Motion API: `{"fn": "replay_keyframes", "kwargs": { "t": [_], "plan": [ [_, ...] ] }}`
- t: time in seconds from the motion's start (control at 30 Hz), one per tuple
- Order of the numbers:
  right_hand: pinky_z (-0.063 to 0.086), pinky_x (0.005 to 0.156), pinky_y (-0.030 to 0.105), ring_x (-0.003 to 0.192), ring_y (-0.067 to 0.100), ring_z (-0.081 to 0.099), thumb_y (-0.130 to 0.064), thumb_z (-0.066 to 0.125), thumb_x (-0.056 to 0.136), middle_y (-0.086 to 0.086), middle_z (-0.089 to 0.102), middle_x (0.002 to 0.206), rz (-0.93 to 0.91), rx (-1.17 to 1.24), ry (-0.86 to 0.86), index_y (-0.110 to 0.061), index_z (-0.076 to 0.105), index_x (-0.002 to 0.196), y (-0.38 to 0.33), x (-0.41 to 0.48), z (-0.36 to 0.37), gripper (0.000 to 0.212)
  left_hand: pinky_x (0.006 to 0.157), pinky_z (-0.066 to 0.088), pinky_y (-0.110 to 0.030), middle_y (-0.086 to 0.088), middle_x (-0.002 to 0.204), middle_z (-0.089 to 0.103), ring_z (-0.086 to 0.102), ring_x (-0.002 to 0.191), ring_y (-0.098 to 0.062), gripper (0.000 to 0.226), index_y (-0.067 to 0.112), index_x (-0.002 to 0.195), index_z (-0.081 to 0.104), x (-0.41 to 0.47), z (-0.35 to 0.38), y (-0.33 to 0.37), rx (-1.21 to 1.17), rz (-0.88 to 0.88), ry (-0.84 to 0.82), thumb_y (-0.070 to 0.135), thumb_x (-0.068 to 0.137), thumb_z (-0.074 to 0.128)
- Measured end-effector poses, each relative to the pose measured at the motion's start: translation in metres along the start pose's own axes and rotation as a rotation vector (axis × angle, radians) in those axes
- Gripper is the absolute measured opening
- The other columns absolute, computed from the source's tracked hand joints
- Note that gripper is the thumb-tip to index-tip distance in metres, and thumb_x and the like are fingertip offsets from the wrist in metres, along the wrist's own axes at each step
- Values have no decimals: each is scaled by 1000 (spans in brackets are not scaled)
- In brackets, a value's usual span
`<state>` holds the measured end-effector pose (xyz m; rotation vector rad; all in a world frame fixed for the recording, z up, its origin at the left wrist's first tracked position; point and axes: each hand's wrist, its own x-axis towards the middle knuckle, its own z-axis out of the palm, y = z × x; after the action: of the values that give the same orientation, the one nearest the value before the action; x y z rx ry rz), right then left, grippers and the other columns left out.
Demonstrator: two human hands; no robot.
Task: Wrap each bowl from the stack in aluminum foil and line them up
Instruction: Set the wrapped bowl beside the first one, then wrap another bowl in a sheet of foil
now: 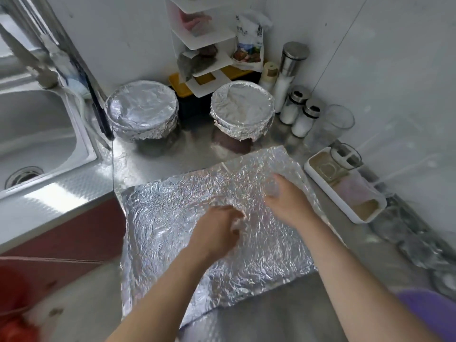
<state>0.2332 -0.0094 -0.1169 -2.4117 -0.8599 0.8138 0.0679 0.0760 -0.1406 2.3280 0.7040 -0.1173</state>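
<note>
Here, right hand (pixel 283 199) flat on foil sheet (pixel 172 218), grip released; left hand (pixel 217 228), grip blurred, unclear; bag (pixel 249 40) print illegible.

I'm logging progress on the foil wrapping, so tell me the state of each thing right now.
Left bowl: foil-covered.
Right bowl: foil-covered.
Foil sheet: spread flat, crinkled, no bowl on it.
Left hand: on the sheet, fingers curled, blurred.
Right hand: pressing on the sheet.
Glass bowls: unwrapped, blurred.
</note>
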Motion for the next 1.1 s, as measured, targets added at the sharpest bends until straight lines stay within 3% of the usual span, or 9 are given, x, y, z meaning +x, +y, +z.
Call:
{"fn": "replay_keyframes", "kwargs": {
  "t": [0.1,0.17,0.27,0.43,0.6,0.67,0.9,1.0,1.1],
  "plan": [
    [47,97,45,118,27,53,-29,61,92,5,42,147,97,-54,-32,-29,23,150,21,-30,8,69,119,26,-44,3,156,33,29,144,-25,42,36,131,55,-33,17,-4,151,-58,-42,35,90,65],
    [37,107,54,137,32,32,-35,61,91,5,32,152,153,-138,-63,-32,16,151,31,-52,15,75,118,25,-47,2,161,22,18,148,-25,52,39,137,47,-58,24,-1,209,-79,-80,44,88,64],
    [23,115,54,146,38,10,-40,57,91,5,14,160,229,-239,-90,-33,6,152,44,-73,22,80,114,29,-54,3,162,16,13,149,-24,66,41,142,38,-83,37,0,254,-91,-134,56,84,64],
    [26,114,48,141,42,22,-50,55,88,9,15,158,262,-317,-145,-33,3,152,64,-106,26,84,108,36,-58,0,161,19,18,147,-26,56,44,132,43,-110,53,-6,296,-133,-91,47,83,70],
    [35,108,46,136,37,32,-27,54,86,5,20,156,197,-459,-214,-36,3,152,69,-129,26,84,114,21,-62,6,152,34,26,143,-20,48,44,127,52,-127,39,-11,340,-202,-7,31,85,69],
    [34,109,46,136,35,30,-25,53,88,6,26,154,153,-522,-184,-34,7,152,69,-136,26,79,116,23,-57,6,147,40,29,141,-20,50,43,128,53,-132,29,-20,331,-243,-10,25,84,67],
    [33,107,52,136,44,21,-20,47,94,9,15,156,152,-534,-116,-38,12,149,69,-130,26,68,116,28,-41,-1,158,30,27,145,-23,49,31,140,49,-123,40,4,156,-116,24,45,94,56],
    [39,104,50,134,42,24,-17,45,94,8,19,154,149,-549,-94,-40,16,148,72,-125,24,66,110,38,-41,2,152,41,41,138,-20,39,31,135,55,-114,54,15,150,-105,100,41,97,53],
    [44,98,46,127,40,34,-14,46,94,9,27,148,129,-587,-78,-39,21,146,74,-119,20,63,97,48,-36,6,134,56,57,117,-19,32,28,124,64,-111,60,15,192,-107,149,40,95,57]
  ]
}}
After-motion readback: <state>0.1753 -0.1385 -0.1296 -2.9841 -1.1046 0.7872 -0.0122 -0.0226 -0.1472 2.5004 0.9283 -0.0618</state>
